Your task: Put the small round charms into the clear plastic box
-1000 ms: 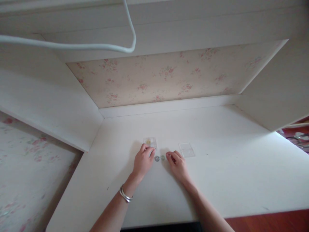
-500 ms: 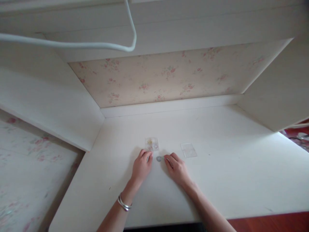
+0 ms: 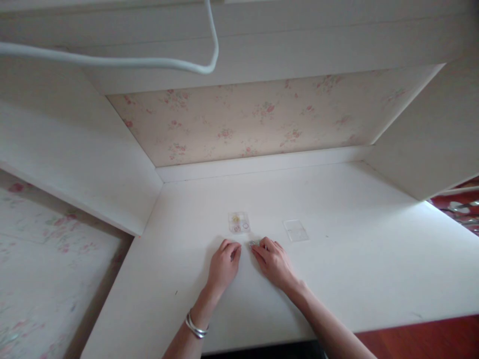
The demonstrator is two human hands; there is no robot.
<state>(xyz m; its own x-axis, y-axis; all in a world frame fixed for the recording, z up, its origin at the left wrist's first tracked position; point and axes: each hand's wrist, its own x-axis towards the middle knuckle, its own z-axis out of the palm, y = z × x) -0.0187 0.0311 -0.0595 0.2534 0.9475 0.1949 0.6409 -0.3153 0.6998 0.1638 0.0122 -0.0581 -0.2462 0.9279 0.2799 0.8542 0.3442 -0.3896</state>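
My right hand (image 3: 275, 260) is closed, its thumb and fingertips on a small round silvery piece (image 3: 252, 243) at the white tabletop. Only the left part of that piece shows; the fingers cover the rest. My left hand (image 3: 224, 264), a silver bangle on its wrist, rests just left of it with thumb and forefinger pinched together. Whatever those fingertips hold, if anything, is hidden. Just beyond the left hand lies a small clear plastic box (image 3: 240, 231), with gold-coloured and reddish ring-like bits inside. A clear flat lid (image 3: 296, 231) lies beyond the right hand, apart from it.
White side panels (image 3: 112, 164) and a low back ledge (image 3: 262, 163) border the tabletop (image 3: 337, 279). A white cable (image 3: 149, 63) hangs across the upper left. Tiny dark specks dot the surface, one of them (image 3: 176, 292) left of my left forearm.
My right fingers have closed over the round silvery piece, which lay bare between the hands before. My left hand has drawn back from the box's front edge. The view has shifted slightly.
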